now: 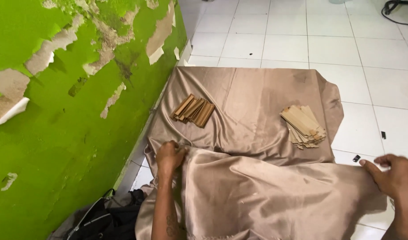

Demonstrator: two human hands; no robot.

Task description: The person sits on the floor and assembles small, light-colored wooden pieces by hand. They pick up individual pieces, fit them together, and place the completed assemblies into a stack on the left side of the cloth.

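Observation:
A shiny beige satin cloth point(257, 93) lies spread on the white tiled floor, its near part folded up toward me. My left hand point(169, 156) pinches the cloth's folded edge near the wall. At the right, my right hand point(396, 175) presses flat on the other end of that fold, fingers spread. On the cloth rest two piles of thin wooden strips: a darker brown pile point(193, 110) at the left and a paler, fanned pile point(303, 126) at the right.
A green wall point(66, 102) with peeling paint runs along the left. A black bag point(101, 220) lies at the wall's foot beside my left arm. Small dark bits point(356, 158) dot the tiles at right. A black cable point(397, 5) shows at the far top right.

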